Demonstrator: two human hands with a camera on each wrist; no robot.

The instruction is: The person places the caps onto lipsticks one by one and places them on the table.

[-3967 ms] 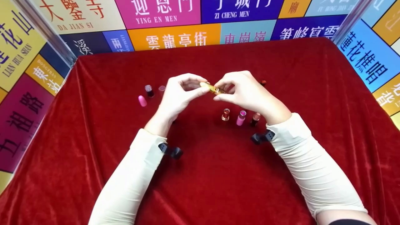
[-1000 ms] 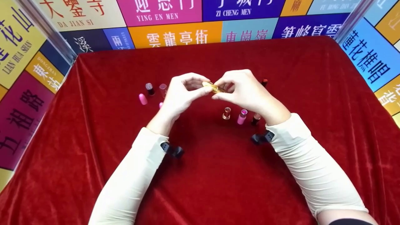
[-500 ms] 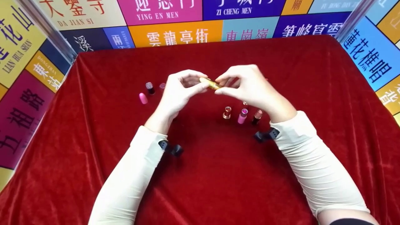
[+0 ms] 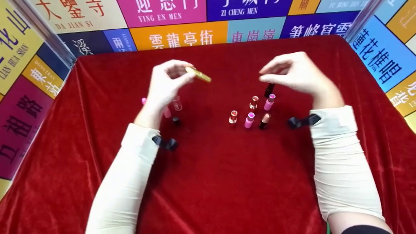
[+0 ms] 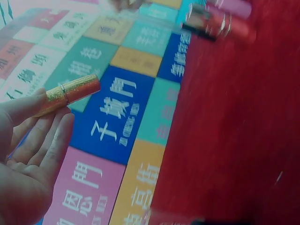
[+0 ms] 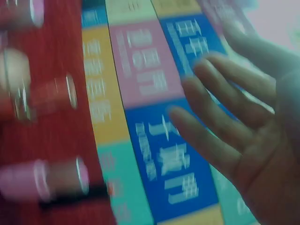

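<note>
My left hand pinches a gold lipstick tube between thumb and fingers, raised over the red cloth. In the left wrist view the tube appears as two textured gold parts joined at a shiny ring, its near end partly hidden by the thumb. My right hand is off to the right with nothing in it, its fingers relaxed. Below and left of it stand uncapped lipsticks in two rows: a red-gold one, a pink one and a black one in front, with a red-gold one, a pink one and a black one behind.
Near the left wrist are a clear cap, a pink cap and a small black piece; another pink piece shows behind that arm. Red velvet cloth covers the table, with printed panels along its back and sides.
Both hands were on the gold tube together. The right hand has let go and moved right, uncovering the back lipsticks; the left has carried the tube left and farther back.
</note>
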